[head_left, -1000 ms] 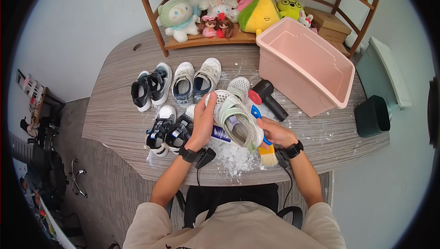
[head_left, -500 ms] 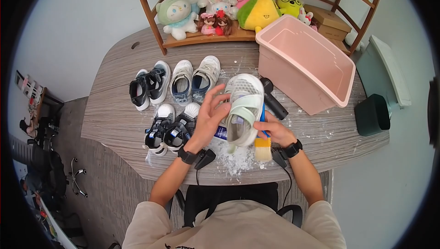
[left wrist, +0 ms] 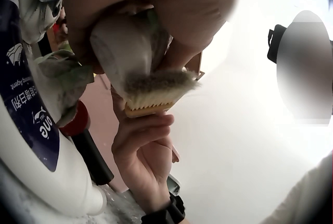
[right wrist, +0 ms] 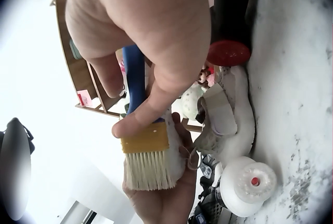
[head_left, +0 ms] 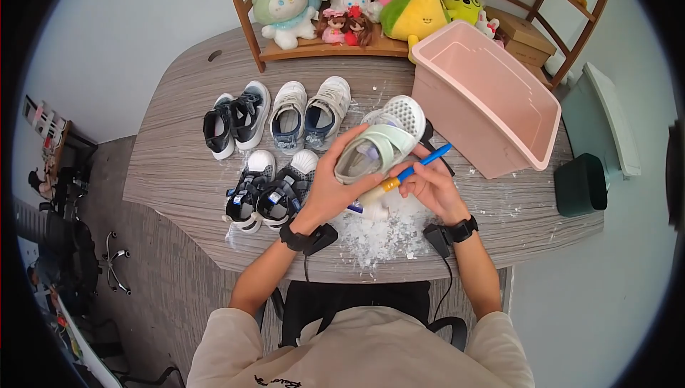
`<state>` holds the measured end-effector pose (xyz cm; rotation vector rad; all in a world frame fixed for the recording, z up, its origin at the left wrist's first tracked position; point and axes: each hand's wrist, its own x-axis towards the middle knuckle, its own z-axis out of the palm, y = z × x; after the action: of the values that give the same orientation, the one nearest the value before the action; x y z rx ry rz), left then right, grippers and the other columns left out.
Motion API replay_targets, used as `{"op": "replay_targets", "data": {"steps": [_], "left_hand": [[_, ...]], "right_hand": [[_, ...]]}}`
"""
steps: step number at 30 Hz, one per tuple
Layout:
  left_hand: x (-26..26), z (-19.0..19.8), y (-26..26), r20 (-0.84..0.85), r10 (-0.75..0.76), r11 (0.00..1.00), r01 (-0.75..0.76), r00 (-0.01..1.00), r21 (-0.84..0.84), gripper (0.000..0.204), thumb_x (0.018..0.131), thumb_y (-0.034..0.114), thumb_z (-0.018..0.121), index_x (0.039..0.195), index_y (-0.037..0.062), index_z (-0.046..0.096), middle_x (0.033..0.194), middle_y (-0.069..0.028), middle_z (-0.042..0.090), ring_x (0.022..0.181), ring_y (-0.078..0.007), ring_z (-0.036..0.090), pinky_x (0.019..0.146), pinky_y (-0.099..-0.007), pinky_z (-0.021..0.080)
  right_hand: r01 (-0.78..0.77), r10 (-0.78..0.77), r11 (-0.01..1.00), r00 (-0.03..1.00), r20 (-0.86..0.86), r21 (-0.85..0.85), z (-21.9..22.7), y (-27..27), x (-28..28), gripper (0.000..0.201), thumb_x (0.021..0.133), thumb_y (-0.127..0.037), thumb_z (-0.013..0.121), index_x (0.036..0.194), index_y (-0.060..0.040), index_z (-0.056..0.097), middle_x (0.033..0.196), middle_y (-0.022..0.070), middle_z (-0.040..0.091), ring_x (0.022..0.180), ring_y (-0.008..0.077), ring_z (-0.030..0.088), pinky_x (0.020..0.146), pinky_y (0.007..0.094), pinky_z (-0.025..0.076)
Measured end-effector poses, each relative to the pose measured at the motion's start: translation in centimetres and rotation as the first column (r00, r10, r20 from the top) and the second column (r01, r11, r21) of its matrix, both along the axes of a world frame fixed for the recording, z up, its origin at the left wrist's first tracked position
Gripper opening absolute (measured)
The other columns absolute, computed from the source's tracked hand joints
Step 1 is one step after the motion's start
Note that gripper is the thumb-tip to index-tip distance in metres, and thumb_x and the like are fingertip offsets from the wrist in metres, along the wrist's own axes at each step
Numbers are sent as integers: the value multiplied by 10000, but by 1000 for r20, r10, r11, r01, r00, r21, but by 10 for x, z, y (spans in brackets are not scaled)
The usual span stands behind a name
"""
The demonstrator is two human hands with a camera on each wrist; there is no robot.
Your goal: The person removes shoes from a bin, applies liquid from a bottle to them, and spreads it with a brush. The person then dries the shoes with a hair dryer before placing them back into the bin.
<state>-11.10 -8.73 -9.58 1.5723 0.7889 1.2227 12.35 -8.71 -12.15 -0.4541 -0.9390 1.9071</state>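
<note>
The left hand (head_left: 333, 188) grips a white and pale green shoe (head_left: 389, 142) by its heel end, toe tilted up to the right. Between thumb and fingers the right hand (head_left: 437, 187) pinches a brush with a blue handle (head_left: 428, 160) and yellow collar (head_left: 389, 184). In the left wrist view the bristles (left wrist: 161, 86) lie against or just beside the shoe (left wrist: 125, 52); contact is unclear. The right wrist view shows the pale bristles (right wrist: 150, 171) in front of the left hand (right wrist: 164, 200). Below the shoe a white bottle (head_left: 374, 211) lies on the table.
Several dark and white shoes (head_left: 289, 113) stand on the left of the table (head_left: 178, 124). White flakes (head_left: 385, 238) cover its front middle. A pink bin (head_left: 492, 102) stands at the back right, beside a shelf (head_left: 314, 50) with plush toys. A black and red device (left wrist: 86, 146) lies behind the hands.
The shoe has turned, its toe now pointing up and right, and the left hand has closed round its heel. The brush has swung from bristles down to bristles pointing left at the shoe.
</note>
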Motion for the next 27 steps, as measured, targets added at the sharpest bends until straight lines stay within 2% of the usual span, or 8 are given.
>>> {"op": "replay_targets", "data": {"steps": [4, 9, 14, 17, 21, 24, 26, 27], "left_hand": [[-2, 5, 3, 91, 90, 993, -82, 992, -89, 776, 794, 81, 801, 1479, 33, 439, 1405, -119, 540, 1276, -199, 522, 1092, -346, 402], [-4, 7, 4, 33, 154, 987, -152, 988, -42, 732, 793, 80, 803, 1449, 31, 482, 1391, -119, 555, 1269, -201, 530, 1093, -344, 401], [-7, 2, 10, 50, 209, 977, -205, 977, -60, 744, 773, 88, 826, 1438, 42, 496, 1368, -115, 567, 1248, -208, 546, 1087, -342, 405], [-7, 6, 6, 92, 227, 970, -217, 969, -112, 731, 771, 92, 833, 1416, 49, 493, 1325, -110, 579, 1224, -204, 555, 1065, -340, 427], [-7, -3, 7, 108, 261, 959, -245, 959, -144, 703, 771, 98, 840, 1374, 57, 481, 1284, -103, 584, 1200, -196, 564, 1028, -332, 456], [-8, -11, 11, 155, 264, 951, -230, 952, -207, 682, 775, 98, 843, 1344, 66, 468, 1269, -96, 582, 1185, -186, 569, 996, -322, 477], [-8, -10, 11, 173, 262, 950, -221, 949, -222, 673, 777, 98, 845, 1333, 68, 467, 1257, -91, 583, 1163, -179, 578, 987, -315, 480], [-8, -10, 11, 175, 263, 950, -223, 949, -218, 673, 777, 98, 845, 1333, 68, 467, 1257, -91, 583, 1163, -179, 578, 987, -315, 480]], "right_hand": [[164, -164, 986, 986, 1, 19, -4, 7, 6, 444, 1045, -219, 517, 1398, 43, 460, 1207, 239, 664, 941, 265, 719, 795, 328, 594], [311, -309, 950, 945, -112, 4, -7, 7, 11, 392, 1041, -216, 515, 1321, 59, 530, 1270, 238, 637, 1057, 300, 701, 884, 356, 589], [507, -481, 860, 842, -243, 55, -3, 10, 18, 385, 1027, -263, 479, 1206, 52, 606, 1433, 273, 499, 1255, 394, 571, 1069, 447, 472], [538, -512, 838, 832, -214, 86, 1, 10, 17, 398, 1019, -284, 465, 1179, 49, 614, 1464, 277, 460, 1308, 417, 515, 1100, 454, 438], [508, -487, 860, 845, -220, 50, -2, 8, 16, 386, 1023, -290, 456, 1133, 43, 617, 1423, 281, 502, 1255, 407, 566, 1067, 448, 470], [424, -398, 902, 889, -227, 79, -7, 9, 22, 388, 1027, -301, 452, 1117, 43, 606, 1343, 285, 569, 1158, 389, 639, 999, 435, 523], [392, -381, 920, 907, -178, 30, -5, 7, 18, 384, 1029, -302, 449, 1111, 45, 594, 1206, 284, 649, 964, 359, 712, 866, 412, 582], [390, -378, 920, 908, -180, 34, -5, 7, 18, 384, 1029, -302, 449, 1111, 45, 594, 1206, 284, 649, 964, 359, 712, 866, 412, 582]]}}
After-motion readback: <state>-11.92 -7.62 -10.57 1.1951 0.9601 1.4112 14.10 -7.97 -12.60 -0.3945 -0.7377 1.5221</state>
